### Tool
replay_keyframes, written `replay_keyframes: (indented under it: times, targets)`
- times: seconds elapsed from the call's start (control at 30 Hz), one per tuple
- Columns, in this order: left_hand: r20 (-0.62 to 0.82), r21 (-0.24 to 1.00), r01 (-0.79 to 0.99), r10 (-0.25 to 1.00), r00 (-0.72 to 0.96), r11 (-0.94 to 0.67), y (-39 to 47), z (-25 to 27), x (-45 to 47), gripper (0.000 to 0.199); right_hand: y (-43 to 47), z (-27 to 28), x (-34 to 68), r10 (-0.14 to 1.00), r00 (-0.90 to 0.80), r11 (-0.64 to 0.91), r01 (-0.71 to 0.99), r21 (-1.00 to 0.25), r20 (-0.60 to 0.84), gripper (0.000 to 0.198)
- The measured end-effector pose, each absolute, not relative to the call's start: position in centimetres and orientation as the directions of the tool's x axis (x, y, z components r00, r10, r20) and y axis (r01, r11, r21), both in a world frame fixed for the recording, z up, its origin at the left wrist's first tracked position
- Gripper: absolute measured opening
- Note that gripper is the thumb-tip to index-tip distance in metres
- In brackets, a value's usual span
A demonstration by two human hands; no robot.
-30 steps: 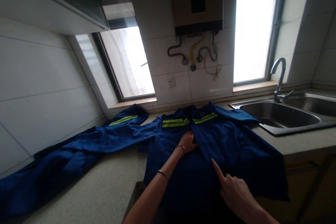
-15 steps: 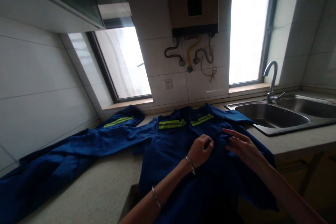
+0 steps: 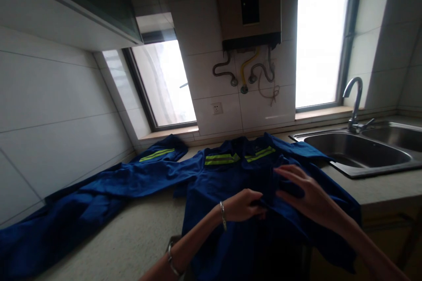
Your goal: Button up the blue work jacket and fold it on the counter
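A blue work jacket (image 3: 227,180) with yellow-green reflective strips on the chest lies spread over the counter, its lower part hanging over the front edge. My left hand (image 3: 244,205) is closed on the jacket's front, fingertips pinched at the front opening. A bracelet circles that wrist, with another band further up the forearm. Just to the right, my right hand (image 3: 301,191) is curved with thumb and fingers apart, over the other front panel. Whether its fingertips touch the cloth is hard to see in the dim light.
Another blue garment (image 3: 75,206) lies along the left of the stone counter (image 3: 138,232), by the tiled wall. A steel sink (image 3: 359,149) with a faucet (image 3: 354,101) is at the right. A water heater (image 3: 250,4) and a cabinet (image 3: 82,9) hang above.
My left hand has moved down and slightly left along the jacket's front. My right hand's thumb and fingers have spread wider. The view has shifted a little.
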State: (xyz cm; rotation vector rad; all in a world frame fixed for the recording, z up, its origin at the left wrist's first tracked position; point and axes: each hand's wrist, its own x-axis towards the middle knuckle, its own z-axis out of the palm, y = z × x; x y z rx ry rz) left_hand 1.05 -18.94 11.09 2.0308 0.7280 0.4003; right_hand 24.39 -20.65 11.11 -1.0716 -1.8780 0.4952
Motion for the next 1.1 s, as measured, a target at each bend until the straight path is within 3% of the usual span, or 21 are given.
replay_keyframes:
  times: [0.1,0.27,0.47,0.53,0.63,0.73,0.8,0.87,0.97,1.03,1.1]
  targets:
    - [-0.031,0.808,0.37,0.595,0.803,-0.458,-19.4,11.5,1.1,0.016,-22.7,12.0,22.7,0.749,-0.598,0.621,0.487,-0.614,0.284,0.037]
    - [0.016,0.735,0.472,0.708,0.706,-0.487,-19.7,11.4,1.3,0.017,-21.7,11.6,22.0,0.781,-0.56,0.618,0.63,-0.47,0.277,0.028]
    - [0.009,0.65,0.482,0.64,0.768,-0.588,-19.8,11.6,1.2,0.008,-19.9,9.8,22.2,0.726,-0.68,0.567,0.505,-0.651,0.104,0.037]
    - [0.019,0.624,0.49,0.639,0.769,-0.608,-19.7,11.3,1.1,0.01,-19.7,8.4,21.6,0.734,-0.665,0.542,0.45,-0.71,0.138,0.044]
    - [0.078,0.611,0.521,0.701,0.709,-0.596,-19.5,10.6,1.4,0.013,-19.6,5.9,20.2,0.821,-0.479,0.523,0.415,-0.744,0.31,0.051]
    - [0.137,0.635,0.584,0.819,0.558,-0.505,-19.1,10.5,1.8,0.018,-20.1,4.4,18.9,0.788,-0.307,0.613,0.47,-0.635,0.534,0.053]
    - [0.149,0.657,0.597,0.855,0.497,-0.461,-18.8,10.8,1.7,0.026,-20.6,4.5,18.4,0.729,-0.33,0.67,0.523,-0.526,0.6,0.05]
    - [0.127,0.659,0.572,0.822,0.555,-0.488,-18.5,11.5,1.1,0.028,-20.8,5.4,18.2,0.723,-0.456,0.69,0.519,-0.505,0.519,0.046]
    - [0.075,0.661,0.524,0.743,0.665,-0.537,-18.1,13.0,-0.8,0.061,-19.2,7.8,18.5,0.766,-0.566,0.571,0.383,-0.726,0.304,0.039]
    - [0.088,0.685,0.517,0.763,0.641,-0.514,-17.7,14.2,-2.4,0.073,-16.5,9.6,18.7,0.823,-0.496,0.423,0.213,-0.881,0.276,0.039]
    - [0.143,0.719,0.508,0.816,0.56,-0.475,-17.5,15.7,-4.0,0.071,-12.7,11.0,18.7,0.888,-0.36,0.32,0.037,-0.947,0.286,0.039]
